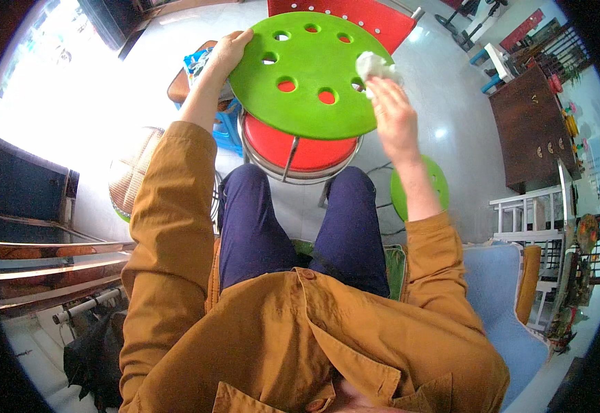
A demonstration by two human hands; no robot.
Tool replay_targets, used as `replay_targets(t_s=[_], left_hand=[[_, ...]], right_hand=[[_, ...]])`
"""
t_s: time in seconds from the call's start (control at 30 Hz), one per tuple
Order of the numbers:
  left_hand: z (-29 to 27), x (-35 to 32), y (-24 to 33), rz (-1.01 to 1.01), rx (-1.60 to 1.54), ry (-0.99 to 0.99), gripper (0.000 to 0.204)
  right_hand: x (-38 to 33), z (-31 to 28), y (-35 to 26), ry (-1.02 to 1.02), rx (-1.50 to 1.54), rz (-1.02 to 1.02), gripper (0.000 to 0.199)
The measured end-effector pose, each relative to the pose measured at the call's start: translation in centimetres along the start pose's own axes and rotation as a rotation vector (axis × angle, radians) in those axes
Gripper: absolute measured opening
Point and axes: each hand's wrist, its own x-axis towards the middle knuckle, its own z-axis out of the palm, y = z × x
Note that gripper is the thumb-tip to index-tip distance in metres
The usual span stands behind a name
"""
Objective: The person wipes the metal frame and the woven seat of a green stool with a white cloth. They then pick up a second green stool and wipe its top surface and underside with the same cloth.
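Observation:
A round green stool seat with a ring of several holes is tilted up in front of me, above a red round chair seat on a metal frame. My left hand is closed on the left rim of the green seat. In my right hand is a crumpled white cloth, pinched by the fingers at the seat's right edge. The cloth overlaps the rim there; whether it presses on the surface I cannot tell. The underside of the green seat is hidden.
Beside my right forearm a second green stool stands on the floor. At left are a woven-topped stool and a blue plastic stool. A red chair back rises behind the green seat. A brown cabinet stands at right.

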Motion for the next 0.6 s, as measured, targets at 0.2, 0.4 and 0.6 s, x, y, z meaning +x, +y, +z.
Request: replay_targets(t_s=[0.2,0.4,0.6], left_hand=[[-0.3,1.0,-1.1,-0.043,-0.067,0.005,0.052],[-0.3,-0.8,0.5,-0.055,-0.114,0.0,0.05],[-0.2,-1.1,0.8,-0.102,-0.145,0.005,0.051]], right_hand=[[-1.3,2.3,-9.9,-0.036,0.104,-0.211,0.03],[-1.4,1.7,-10.5,-0.053,0.073,-0.228,0.032],[-0.7,0.9,-2.5,0.07,0.066,-0.025,0.024]])
